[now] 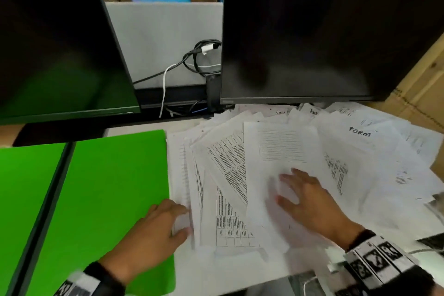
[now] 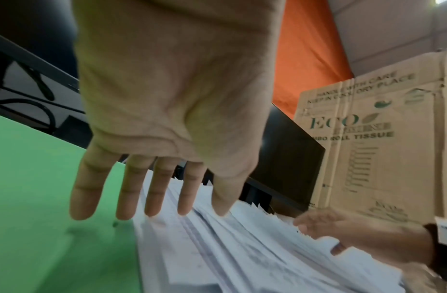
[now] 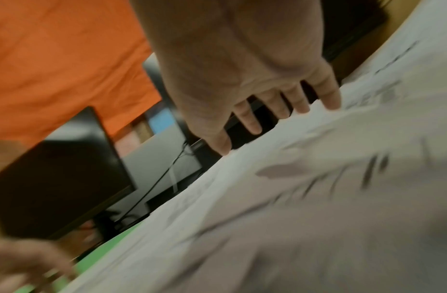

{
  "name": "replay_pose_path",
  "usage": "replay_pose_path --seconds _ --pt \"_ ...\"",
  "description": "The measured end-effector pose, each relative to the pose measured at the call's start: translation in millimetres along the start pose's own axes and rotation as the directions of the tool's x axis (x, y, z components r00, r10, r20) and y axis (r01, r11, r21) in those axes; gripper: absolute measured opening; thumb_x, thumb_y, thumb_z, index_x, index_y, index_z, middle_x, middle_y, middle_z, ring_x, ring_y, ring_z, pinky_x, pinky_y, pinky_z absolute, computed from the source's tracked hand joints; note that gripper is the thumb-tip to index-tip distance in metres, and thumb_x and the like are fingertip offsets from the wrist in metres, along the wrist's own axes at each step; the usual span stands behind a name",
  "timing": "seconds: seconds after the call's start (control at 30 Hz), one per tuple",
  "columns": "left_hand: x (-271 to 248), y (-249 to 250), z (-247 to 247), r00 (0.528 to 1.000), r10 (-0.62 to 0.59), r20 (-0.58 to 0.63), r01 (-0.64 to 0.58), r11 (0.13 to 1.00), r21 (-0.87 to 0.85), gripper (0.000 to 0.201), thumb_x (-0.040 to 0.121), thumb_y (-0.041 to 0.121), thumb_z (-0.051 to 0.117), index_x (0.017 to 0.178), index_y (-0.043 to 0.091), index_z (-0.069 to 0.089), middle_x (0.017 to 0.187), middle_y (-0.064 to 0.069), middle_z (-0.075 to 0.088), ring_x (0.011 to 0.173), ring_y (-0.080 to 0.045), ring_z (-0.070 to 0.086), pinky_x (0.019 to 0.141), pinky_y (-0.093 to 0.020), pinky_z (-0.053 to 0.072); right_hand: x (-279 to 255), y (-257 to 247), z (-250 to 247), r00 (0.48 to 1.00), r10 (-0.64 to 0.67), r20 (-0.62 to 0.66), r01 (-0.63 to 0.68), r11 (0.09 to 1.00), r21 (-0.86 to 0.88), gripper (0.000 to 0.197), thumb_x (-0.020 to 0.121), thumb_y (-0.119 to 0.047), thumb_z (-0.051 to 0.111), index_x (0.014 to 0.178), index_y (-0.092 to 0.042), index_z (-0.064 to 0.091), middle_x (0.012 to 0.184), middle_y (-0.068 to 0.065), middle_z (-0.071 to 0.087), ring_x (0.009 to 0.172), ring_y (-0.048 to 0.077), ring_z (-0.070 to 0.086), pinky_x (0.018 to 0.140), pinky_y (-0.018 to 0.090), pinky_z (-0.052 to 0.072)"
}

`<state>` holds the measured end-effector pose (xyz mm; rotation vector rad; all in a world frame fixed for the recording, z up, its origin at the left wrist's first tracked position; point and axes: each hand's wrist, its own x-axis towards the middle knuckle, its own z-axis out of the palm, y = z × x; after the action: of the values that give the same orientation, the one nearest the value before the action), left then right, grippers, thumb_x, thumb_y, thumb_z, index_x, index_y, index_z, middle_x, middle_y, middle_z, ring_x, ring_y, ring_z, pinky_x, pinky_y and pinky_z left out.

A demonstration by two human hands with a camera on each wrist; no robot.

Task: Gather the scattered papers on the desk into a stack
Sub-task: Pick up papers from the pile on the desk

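Observation:
Several white printed papers (image 1: 312,151) lie fanned and overlapping across the right half of the desk, some with tables, one marked "FORM". My left hand (image 1: 163,226) rests with straight fingers against the left edge of the pile (image 2: 217,247), beside the green surface. In the left wrist view its fingers (image 2: 152,194) are extended and spread. My right hand (image 1: 305,197) lies flat with spread fingers on the top sheet near the pile's middle. Its straight fingers (image 3: 287,105) touch the paper (image 3: 292,198) in the blurred right wrist view.
A green mat (image 1: 108,199) covers the desk's left part. Two dark monitors (image 1: 312,31) stand at the back, with cables (image 1: 197,60) between them. A cardboard box (image 2: 373,148) stands at the right, close to the papers.

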<state>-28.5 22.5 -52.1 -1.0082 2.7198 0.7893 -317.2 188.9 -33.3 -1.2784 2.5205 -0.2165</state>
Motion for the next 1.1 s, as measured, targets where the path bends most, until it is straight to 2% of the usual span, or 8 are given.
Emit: replay_pose_path --seconds 0.17,0.3,0.5,0.67,0.77,0.9,1.03,1.1 --pt "6.2 5.4 -41.6 0.987 0.005 -0.158 -0.013 0.999 -0.046 0.029 0.094 0.043 0.058 0.118 0.027 0.062 0.115 0.01 0.064 0.097 -0.007 0.06 0.089 -0.025 0.047 32.5 39.5 -30.0 0.922 0.378 -0.079 -0.374 0.925 0.067 0.088 0.082 -0.066 0.053 0.148 -0.016 0.023 0.146 0.018 0.031 0.134 0.039 0.029 0.104 0.054 0.036" --pt "13.1 21.1 -83.3 0.965 0.041 -0.258 -0.056 0.997 -0.054 0.012 0.091 0.041 0.061 0.096 0.031 0.066 0.092 0.015 0.068 0.072 -0.008 0.065 0.072 -0.032 0.055 37.3 41.8 -18.9 0.919 0.393 -0.021 -0.393 0.92 0.007 0.102 0.071 -0.069 0.064 0.145 -0.014 0.019 0.14 0.021 0.034 0.13 0.039 0.033 0.1 0.05 0.04" --pt "55.5 48.9 -53.9 0.959 0.013 -0.283 -0.119 0.925 -0.36 0.005 0.09 0.027 0.067 0.094 0.03 0.066 0.086 0.004 0.068 0.06 -0.004 0.06 0.057 -0.018 0.048 49.0 44.8 -19.2 0.923 0.36 -0.133 -0.253 0.831 0.496 0.087 0.076 -0.011 0.078 0.145 -0.004 0.027 0.12 0.018 0.06 0.096 0.024 0.057 0.077 0.018 0.04" --pt "87.3 45.9 -15.4 0.983 -0.117 -0.141 -0.012 0.726 -0.688 0.033 0.082 0.036 0.075 0.109 0.029 0.058 0.1 -0.004 0.066 0.083 -0.02 0.064 0.077 -0.041 0.055 45.3 44.1 -21.9 0.91 0.251 -0.331 0.009 0.784 0.621 0.022 0.083 -0.009 0.072 0.104 -0.015 0.064 0.088 -0.011 0.067 0.082 0.016 0.063 0.073 0.025 0.047" --pt "95.9 46.0 -7.9 0.978 -0.18 -0.107 0.037 0.652 -0.757 0.064 0.07 0.052 0.079 0.123 0.027 0.052 0.11 0.001 0.067 0.095 -0.015 0.066 0.078 -0.034 0.057 35.0 33.4 -24.1 0.966 0.101 -0.238 0.133 0.596 0.792 0.022 0.087 -0.005 0.066 0.108 -0.012 0.069 0.1 -0.005 0.075 0.089 0.012 0.072 0.077 0.024 0.057" --pt "92.5 48.5 -2.9 0.99 -0.123 -0.067 -0.011 0.41 -0.912 0.043 0.082 0.031 0.068 0.124 0.019 0.062 0.117 0.0 0.072 0.106 -0.015 0.069 0.089 -0.035 0.054 26.7 14.1 -18.5 0.996 -0.058 -0.073 0.09 0.409 0.908 0.023 0.085 -0.004 0.067 0.107 -0.005 0.069 0.104 0.007 0.074 0.094 0.026 0.072 0.081 0.038 0.058" --pt "86.4 29.3 -0.9 0.976 -0.172 -0.132 -0.072 0.32 -0.945 0.05 0.074 0.04 0.078 0.117 0.016 0.069 0.116 -0.001 0.073 0.109 -0.021 0.068 0.095 -0.037 0.054 36.1 1.0 -15.6 0.988 -0.146 -0.042 0.114 0.534 0.838 0.029 0.083 -0.032 0.066 0.099 -0.009 0.071 0.097 0.001 0.075 0.089 0.018 0.072 0.079 0.034 0.058" --pt "84.8 14.5 -2.3 0.961 -0.199 -0.194 -0.114 0.356 -0.927 0.076 0.051 0.058 0.088 0.111 0.015 0.071 0.111 -0.001 0.074 0.103 -0.019 0.071 0.086 -0.03 0.057 51.2 8.4 -13.8 0.985 -0.054 -0.165 0.15 0.744 0.651 0.035 0.079 -0.051 0.061 0.094 -0.02 0.07 0.091 -0.007 0.073 0.084 0.008 0.069 0.075 0.023 0.052"
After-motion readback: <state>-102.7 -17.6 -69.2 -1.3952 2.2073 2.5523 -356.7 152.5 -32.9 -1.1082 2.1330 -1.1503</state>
